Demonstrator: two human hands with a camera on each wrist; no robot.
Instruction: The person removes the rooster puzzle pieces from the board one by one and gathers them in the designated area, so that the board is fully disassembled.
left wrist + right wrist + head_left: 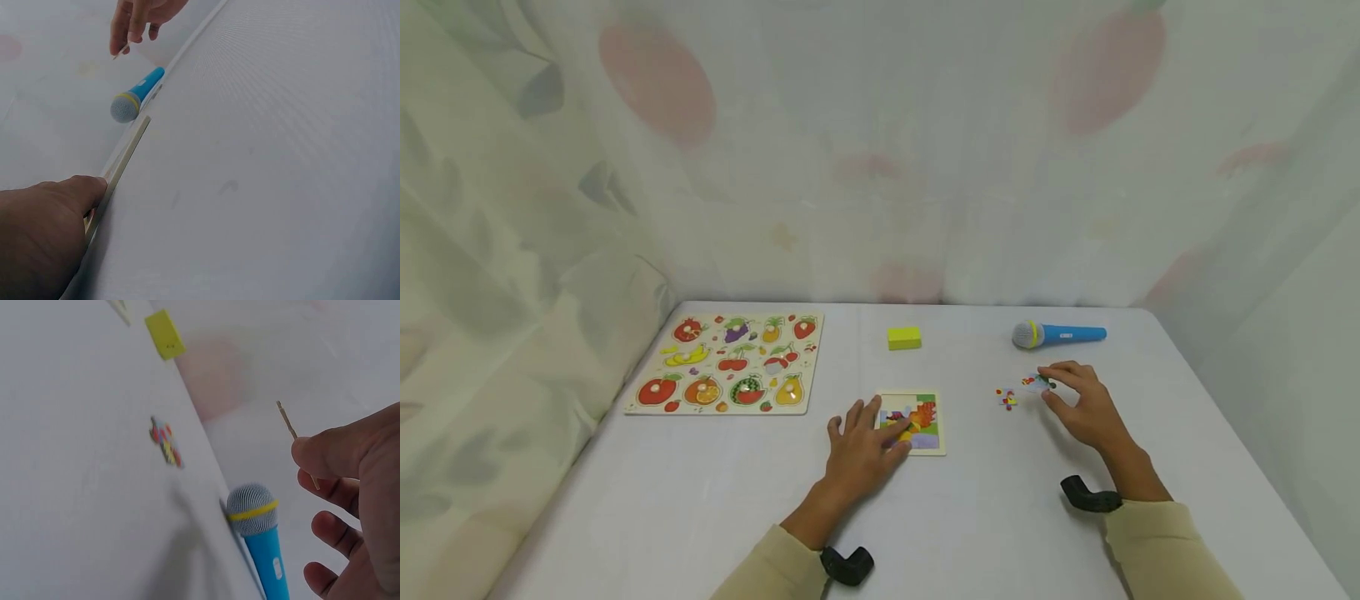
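My right hand (1087,410) pinches a thin jigsaw piece (1037,383) between thumb and fingers, raised above the table. In the right wrist view that piece (287,419) appears edge-on. Another jigsaw piece (1007,399), red and yellow, lies on the table just left of this hand. My left hand (861,454) rests on a small square puzzle board (931,451), fingers spread and mostly straight, touching its left side and picture. An orange and green picture shows in the frame; the fingers hide part of it. In the left wrist view the thumb lies by the board's edge (134,144).
A fruit peg puzzle (812,367) lies at the back left. Near the back edge are a yellow block (904,337) and, farther right, a blue toy microphone (1071,334). White patterned curtains (865,167) enclose the white table (700,500).
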